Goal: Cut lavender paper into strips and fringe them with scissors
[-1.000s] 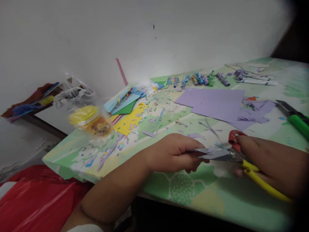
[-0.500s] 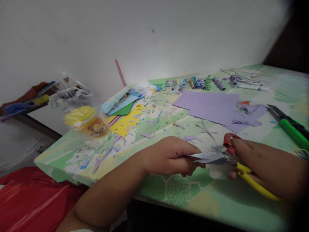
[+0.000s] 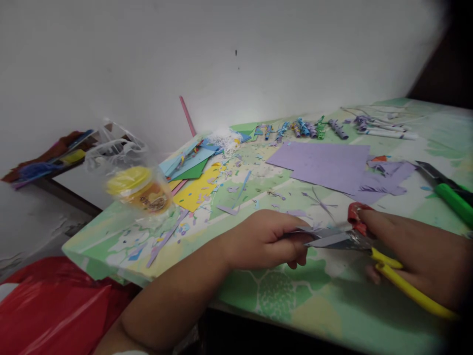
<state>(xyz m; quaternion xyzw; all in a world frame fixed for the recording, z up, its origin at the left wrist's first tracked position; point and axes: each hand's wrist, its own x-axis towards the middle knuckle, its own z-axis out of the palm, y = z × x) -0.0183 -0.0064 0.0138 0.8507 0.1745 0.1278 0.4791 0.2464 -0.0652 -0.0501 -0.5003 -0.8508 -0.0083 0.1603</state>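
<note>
Between thumb and fingers, my left hand [image 3: 271, 239] pinches a small purple paper piece [image 3: 301, 230] above the table's front part. My right hand [image 3: 402, 246] is closed on scissors [image 3: 334, 240] with a red and a yellow handle, the thumb in the red loop. The blades point left and lie right by the paper and my left fingertips. Behind the hands lie purple paper sheets [image 3: 325, 165] and purple scraps [image 3: 388, 177]. How far the blades overlap the paper is hard to tell.
A yellow-lidded cup [image 3: 142, 190] in a clear bag stands at the left. Coloured sheets [image 3: 201, 185] and white shredded strands [image 3: 225, 140] lie behind. Curled paper rolls [image 3: 303, 126] line the back. A green-handled cutter [image 3: 453, 199] lies right; a red bag [image 3: 55, 305] is lower left.
My right hand and the scissors have shifted slightly right. The blades now look closer together, and the view has moved a little. My left hand still pinches the paper.
</note>
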